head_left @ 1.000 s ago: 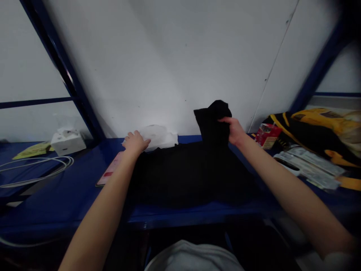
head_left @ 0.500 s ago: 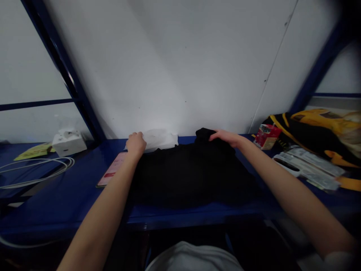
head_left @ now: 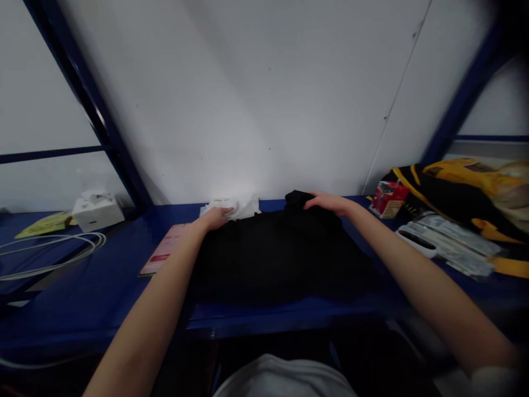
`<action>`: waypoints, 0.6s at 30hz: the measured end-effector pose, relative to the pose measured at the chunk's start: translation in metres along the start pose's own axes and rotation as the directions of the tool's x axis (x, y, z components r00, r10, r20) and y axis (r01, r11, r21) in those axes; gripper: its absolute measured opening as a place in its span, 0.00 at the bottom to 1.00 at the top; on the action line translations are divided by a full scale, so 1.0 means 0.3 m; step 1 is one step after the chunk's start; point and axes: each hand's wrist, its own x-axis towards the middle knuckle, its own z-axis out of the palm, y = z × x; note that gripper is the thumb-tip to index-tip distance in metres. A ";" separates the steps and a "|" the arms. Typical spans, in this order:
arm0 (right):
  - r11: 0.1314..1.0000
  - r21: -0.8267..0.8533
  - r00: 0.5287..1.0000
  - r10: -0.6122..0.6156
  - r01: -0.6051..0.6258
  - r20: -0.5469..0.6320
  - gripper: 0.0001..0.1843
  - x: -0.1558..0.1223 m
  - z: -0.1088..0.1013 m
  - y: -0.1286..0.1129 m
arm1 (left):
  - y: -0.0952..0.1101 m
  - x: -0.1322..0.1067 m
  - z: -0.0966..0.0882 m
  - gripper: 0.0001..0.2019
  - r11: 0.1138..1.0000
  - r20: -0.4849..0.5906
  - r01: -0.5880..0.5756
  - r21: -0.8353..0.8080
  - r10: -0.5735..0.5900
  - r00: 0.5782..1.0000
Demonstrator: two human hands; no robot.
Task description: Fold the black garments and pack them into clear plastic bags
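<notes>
A black garment (head_left: 276,253) lies spread on the blue shelf (head_left: 103,286) in front of me. My left hand (head_left: 217,216) rests at the garment's far left edge, its fingers curled over that edge beside a crumpled white plastic bag (head_left: 242,206). My right hand (head_left: 328,202) lies on a bunched fold at the garment's far right corner, fingers bent down onto the cloth and gripping it.
A pink card (head_left: 165,251) lies left of the garment. A white box (head_left: 97,210), a coiled white cable (head_left: 49,251) and a yellow sheet (head_left: 43,225) sit at the far left. At the right are a red packet (head_left: 388,197), clear plastic packs (head_left: 450,242) and a yellow-black fabric (head_left: 467,187). A white wall stands behind.
My right hand has lowered the raised black fold down onto the garment. My left hand has slid right along the far edge, and the white bag is more crumpled.
</notes>
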 end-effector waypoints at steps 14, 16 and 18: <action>0.992 -0.127 0.995 -0.037 0.025 -0.093 0.19 -0.003 0.000 -0.003 | 0.085 -0.014 0.024 0.32 0.994 -0.144 -0.011 0.108 0.027 0.989; 0.989 -0.139 0.995 -0.060 0.047 -0.085 0.18 0.000 0.000 -0.002 | 0.080 -0.003 0.036 0.35 0.983 -0.154 -0.132 0.125 0.151 0.976; 0.987 -0.144 0.995 -0.076 0.065 -0.068 0.17 0.003 0.001 0.000 | 0.073 0.013 0.046 0.37 0.977 -0.094 -0.193 0.089 0.202 0.975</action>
